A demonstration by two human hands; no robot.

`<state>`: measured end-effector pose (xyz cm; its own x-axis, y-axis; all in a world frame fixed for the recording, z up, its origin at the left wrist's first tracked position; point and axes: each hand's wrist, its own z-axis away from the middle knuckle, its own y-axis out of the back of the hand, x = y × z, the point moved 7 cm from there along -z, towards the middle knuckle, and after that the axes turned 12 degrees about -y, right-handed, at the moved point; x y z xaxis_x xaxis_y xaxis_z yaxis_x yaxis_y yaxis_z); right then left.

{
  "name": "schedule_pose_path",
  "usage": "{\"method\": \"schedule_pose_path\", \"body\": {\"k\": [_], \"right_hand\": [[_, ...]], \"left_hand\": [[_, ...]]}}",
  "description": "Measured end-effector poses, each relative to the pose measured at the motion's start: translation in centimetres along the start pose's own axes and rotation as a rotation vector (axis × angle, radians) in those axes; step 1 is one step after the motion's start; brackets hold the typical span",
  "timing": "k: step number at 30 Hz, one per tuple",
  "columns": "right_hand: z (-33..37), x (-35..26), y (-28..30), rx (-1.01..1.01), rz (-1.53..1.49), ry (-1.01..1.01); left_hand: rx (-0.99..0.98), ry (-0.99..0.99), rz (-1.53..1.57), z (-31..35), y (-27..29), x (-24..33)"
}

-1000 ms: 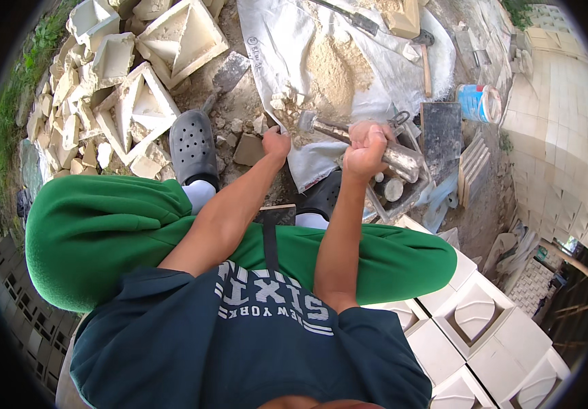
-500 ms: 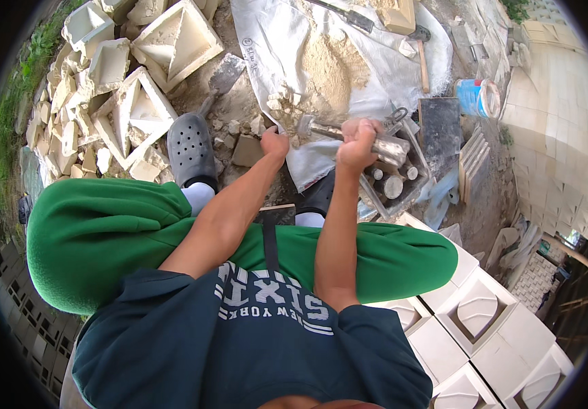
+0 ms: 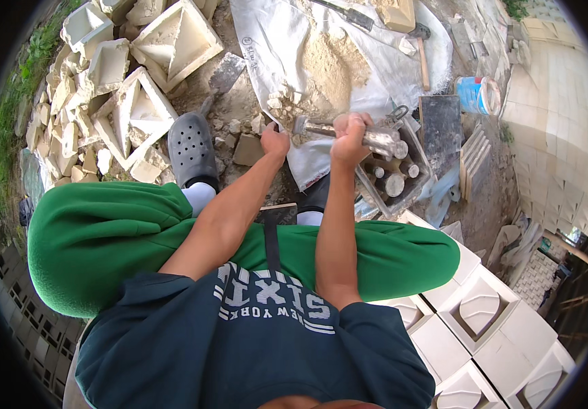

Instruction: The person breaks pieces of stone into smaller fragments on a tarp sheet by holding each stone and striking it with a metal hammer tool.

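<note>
My right hand (image 3: 350, 140) is wrapped round the shaft of a plaster-crusted hand tool (image 3: 380, 139). Its flat, squarish end points left, toward my other hand, and its thick end lies over a grey box (image 3: 422, 178). Several round-ended tools (image 3: 394, 185) stand in that box. Left of the tool, my left hand (image 3: 275, 141) is closed, low above the rubble, with a small dark tip showing at its fingers. The rest of what it grips is hidden. A white sheet (image 3: 267, 65) with a heap of pale powder (image 3: 326, 68) lies just beyond both hands.
Broken plaster moulds (image 3: 175, 44) are piled at the left. A trowel (image 3: 226, 73) lies beside my grey clog (image 3: 192, 146). A hammer (image 3: 423, 61) and a blue-and-white bucket (image 3: 474, 96) are at the right, near a dark board (image 3: 440, 126). Pale moulded blocks (image 3: 478, 310) stand at the lower right.
My right hand has shifted slightly left and up with the tool, whose flat end has moved a little left. My left hand stays nearly in place.
</note>
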<state>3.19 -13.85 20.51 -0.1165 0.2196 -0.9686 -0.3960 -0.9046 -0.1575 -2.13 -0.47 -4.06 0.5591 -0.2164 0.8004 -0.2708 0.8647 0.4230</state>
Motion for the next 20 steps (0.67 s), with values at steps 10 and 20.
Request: {"method": "schedule_pose_path", "body": {"k": [10, 20], "right_hand": [[0.6, -3.7, 1.3, -0.047, -0.079, 0.01], [-0.2, 0.4, 1.8, 0.065, -0.063, -0.014]], "left_hand": [[-0.12, 0.024, -0.056, 0.9, -0.2, -1.2], [-0.129, -0.025, -0.074, 2.1, -0.6, -0.4]]}}
